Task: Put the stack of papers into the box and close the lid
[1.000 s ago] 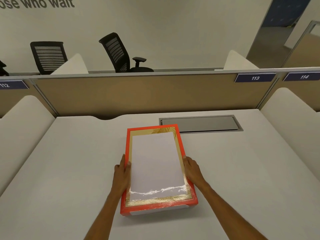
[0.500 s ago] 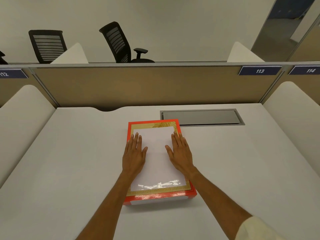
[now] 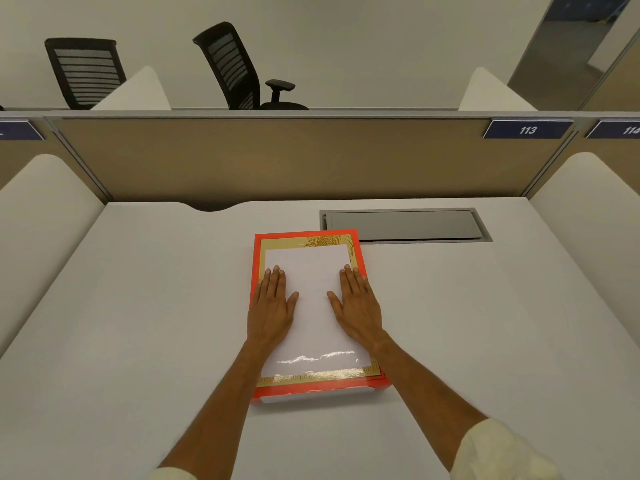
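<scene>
A flat box (image 3: 313, 389) lies in the middle of the white desk (image 3: 138, 341). Its lid (image 3: 311, 268) is down on it: red rim, gold border, glossy white centre. My left hand (image 3: 272, 308) rests flat on the lid's left half, fingers straight and together. On the right half my right hand (image 3: 356, 306) lies flat the same way. Neither hand grips anything. No stack of papers is in sight; the box's inside is hidden under the lid.
A grey cable hatch (image 3: 405, 225) is set into the desk just behind and right of the box. A tan partition (image 3: 294, 157) closes the back, white side panels (image 3: 41, 216) flank the desk. Two black chairs (image 3: 235, 67) stand beyond.
A second ago my hands held the lid by its left and right edges. They then moved on top and lie flat on it. The lid has sunk level onto the box.
</scene>
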Motion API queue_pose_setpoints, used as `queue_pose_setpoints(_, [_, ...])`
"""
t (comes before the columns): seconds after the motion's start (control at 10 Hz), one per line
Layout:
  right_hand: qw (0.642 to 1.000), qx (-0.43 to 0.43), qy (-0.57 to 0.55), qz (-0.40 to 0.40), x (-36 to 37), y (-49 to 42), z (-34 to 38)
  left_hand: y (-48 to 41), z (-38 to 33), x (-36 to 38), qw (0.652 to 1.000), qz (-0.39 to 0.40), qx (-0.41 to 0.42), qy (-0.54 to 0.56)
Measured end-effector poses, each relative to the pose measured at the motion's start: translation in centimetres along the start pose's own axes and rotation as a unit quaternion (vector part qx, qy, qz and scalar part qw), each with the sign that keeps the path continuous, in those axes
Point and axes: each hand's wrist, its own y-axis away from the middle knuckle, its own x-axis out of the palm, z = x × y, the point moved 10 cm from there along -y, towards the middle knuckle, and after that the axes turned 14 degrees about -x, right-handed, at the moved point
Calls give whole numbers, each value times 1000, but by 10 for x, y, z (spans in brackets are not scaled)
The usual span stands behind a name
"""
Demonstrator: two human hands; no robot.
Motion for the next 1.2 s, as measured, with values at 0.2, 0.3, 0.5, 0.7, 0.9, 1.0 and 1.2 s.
queue_pose_setpoints(0.2, [1000, 1, 7, 0, 3, 0, -1, 0, 2, 4, 1000, -5, 3, 0])
queue_pose_setpoints(0.3, [1000, 1, 6, -1, 4, 0, -1, 0, 2, 3, 1000, -13, 5, 6])
queue_pose_setpoints(0.5, [1000, -1, 4, -13, 3, 1, 0, 1, 3, 2, 1000, -22, 4, 17])
queue_pose_setpoints(0.7, [1000, -1, 3, -13, 0, 2, 2, 1, 2, 1, 1000, -15, -1, 10])
queue_pose_setpoints(0.9, [999, 9, -27, -14, -10, 6, -2, 6, -6, -7, 1000, 1, -12, 14])
queue_pose_setpoints(1.0, [999, 14, -43, -21, -20, 12, -8, 8, -15, -11, 1000, 1, -13, 25])
queue_pose_setpoints(1.2, [998, 15, -34, -53, -57, 23, -35, 17, -58, -23, 999, -43, 2, 13])
